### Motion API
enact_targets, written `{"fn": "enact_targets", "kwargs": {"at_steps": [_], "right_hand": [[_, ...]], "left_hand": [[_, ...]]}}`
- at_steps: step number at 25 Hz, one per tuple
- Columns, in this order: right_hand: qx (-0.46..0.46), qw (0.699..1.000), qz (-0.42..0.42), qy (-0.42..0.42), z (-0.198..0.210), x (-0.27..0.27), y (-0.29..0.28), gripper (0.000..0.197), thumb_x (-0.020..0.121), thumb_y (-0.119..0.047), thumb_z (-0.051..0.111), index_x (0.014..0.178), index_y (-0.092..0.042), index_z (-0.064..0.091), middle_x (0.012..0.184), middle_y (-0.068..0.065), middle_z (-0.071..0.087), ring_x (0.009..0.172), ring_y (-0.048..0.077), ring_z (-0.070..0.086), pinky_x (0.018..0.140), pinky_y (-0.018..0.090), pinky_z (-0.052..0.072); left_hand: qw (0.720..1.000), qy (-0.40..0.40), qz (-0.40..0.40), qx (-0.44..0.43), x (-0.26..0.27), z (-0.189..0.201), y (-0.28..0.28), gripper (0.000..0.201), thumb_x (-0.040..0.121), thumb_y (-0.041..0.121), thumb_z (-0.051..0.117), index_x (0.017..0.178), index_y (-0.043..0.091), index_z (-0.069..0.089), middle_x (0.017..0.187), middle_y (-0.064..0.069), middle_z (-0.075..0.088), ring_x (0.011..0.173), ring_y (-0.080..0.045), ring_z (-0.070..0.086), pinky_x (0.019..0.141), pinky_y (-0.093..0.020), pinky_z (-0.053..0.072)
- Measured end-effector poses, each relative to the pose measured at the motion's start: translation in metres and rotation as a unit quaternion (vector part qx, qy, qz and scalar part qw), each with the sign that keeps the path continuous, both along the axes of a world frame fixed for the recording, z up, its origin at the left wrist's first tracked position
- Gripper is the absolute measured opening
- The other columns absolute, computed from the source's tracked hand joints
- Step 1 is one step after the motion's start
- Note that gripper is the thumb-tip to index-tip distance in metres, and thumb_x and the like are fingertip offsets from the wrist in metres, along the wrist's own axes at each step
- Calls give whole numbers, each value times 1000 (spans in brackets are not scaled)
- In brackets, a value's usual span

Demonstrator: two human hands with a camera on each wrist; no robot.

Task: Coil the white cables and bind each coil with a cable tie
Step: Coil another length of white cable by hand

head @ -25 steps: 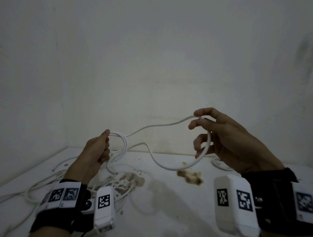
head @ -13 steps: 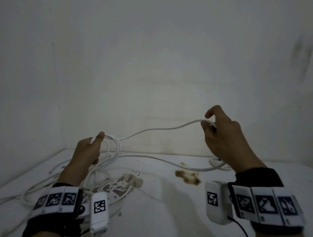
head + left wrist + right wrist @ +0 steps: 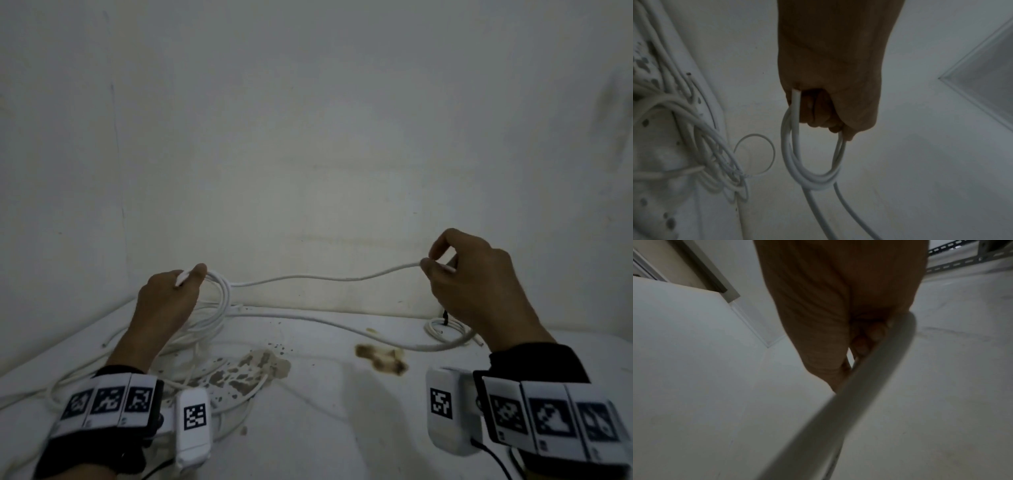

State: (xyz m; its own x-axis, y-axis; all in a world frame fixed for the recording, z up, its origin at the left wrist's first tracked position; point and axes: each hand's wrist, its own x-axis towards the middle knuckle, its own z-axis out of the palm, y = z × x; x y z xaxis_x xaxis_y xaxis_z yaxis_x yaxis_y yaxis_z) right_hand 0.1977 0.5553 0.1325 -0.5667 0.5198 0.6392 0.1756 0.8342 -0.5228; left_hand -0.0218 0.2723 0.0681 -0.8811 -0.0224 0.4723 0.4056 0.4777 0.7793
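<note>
Coiling white cable (image 3: 325, 277) | left hand (image 3: 168, 294) grip clenched round coil (image 3: 813, 162), held above bench (image 3: 325, 428) | right hand (image 3: 479, 284) pinches the free run | judged light, springy, slick: hold loops where they cross.

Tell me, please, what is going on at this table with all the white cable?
A person is coiling a white cable. The left hand grips a few finished loops, while the right hand pinches the free length, stretched between the hands. More loose cables lie on the stained table, and a small coil sits behind the right hand. The held loops show no tie.
</note>
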Motion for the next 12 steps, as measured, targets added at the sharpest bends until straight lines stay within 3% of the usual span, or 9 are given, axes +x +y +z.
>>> {"fn": "enact_targets", "kwargs": {"at_steps": [2, 4, 5, 6, 7, 8, 9, 10, 12], "right_hand": [[-5, 999, -46, 27, -2, 2, 3, 16, 88, -26, 74, 92, -17, 61, 79, 7, 65, 65, 20, 62, 59, 27, 44], [-121, 988, 18, 95, 2, 1, -6, 12, 90, -22, 72, 94, -17, 62, 83, 12, 67, 62, 22, 61, 55, 27, 44], [-230, 959, 116, 120, 7, 1, -16, 7, 94, -16, 67, 98, -16, 62, 87, 14, 67, 55, 21, 58, 48, 27, 43], [-339, 904, 230, 118, 11, 1, -28, 7, 97, -10, 61, 103, -13, 61, 91, 15, 66, 48, 21, 55, 41, 26, 40], [-405, 853, 315, 98, 14, 1, -38, 12, 99, -6, 55, 108, -12, 60, 93, 14, 65, 43, 20, 51, 36, 23, 36], [-410, 836, 359, 65, 16, 2, -45, 16, 101, -4, 50, 110, -12, 60, 91, 10, 66, 40, 18, 47, 34, 21, 31], [-362, 859, 360, 34, 15, 1, -49, 18, 102, -4, 47, 110, -13, 60, 88, 7, 67, 37, 15, 43, 34, 20, 28], [-266, 910, 318, 12, 13, 0, -50, 20, 101, -5, 45, 108, -17, 60, 84, 5, 67, 37, 14, 42, 35, 22, 28], [-42, 989, 144, 7, 12, 0, -42, 18, 97, -10, 49, 105, -24, 57, 74, 5, 68, 46, 16, 51, 44, 27, 40]], "left_hand": [[996, 30, -44, -65, -1, -3, 0, 53, 100, 37, 50, 55, 12, 40, 54, -6, 47, 54, -22, 43, 55, -34, 30], [993, 58, -65, -82, -1, -8, 0, 51, 99, 34, 52, 54, 13, 40, 51, -4, 43, 51, -20, 41, 54, -33, 31], [994, 63, -60, -71, -2, -10, 2, 51, 100, 33, 52, 54, 12, 39, 51, -4, 43, 51, -20, 42, 54, -33, 31], [995, 62, -50, -61, -3, -12, 4, 52, 100, 34, 51, 55, 12, 39, 51, -5, 44, 51, -21, 43, 54, -33, 32], [995, 60, -42, -61, -4, -13, 8, 52, 101, 34, 50, 55, 11, 41, 53, -6, 47, 52, -22, 45, 54, -32, 32], [995, 58, -40, -68, -7, -15, 11, 51, 101, 35, 49, 57, 9, 46, 56, -8, 52, 55, -22, 48, 55, -32, 34], [994, 61, -43, -80, -10, -18, 13, 48, 101, 35, 49, 63, 7, 55, 63, -9, 58, 60, -23, 52, 57, -33, 36], [992, 68, -46, -95, -13, -20, 14, 44, 101, 35, 48, 72, 5, 63, 72, -10, 64, 67, -25, 56, 62, -33, 38], [990, 70, -49, -112, -17, -24, 10, 41, 101, 35, 48, 76, 7, 65, 76, -6, 65, 75, -27, 59, 67, -33, 37]]}}
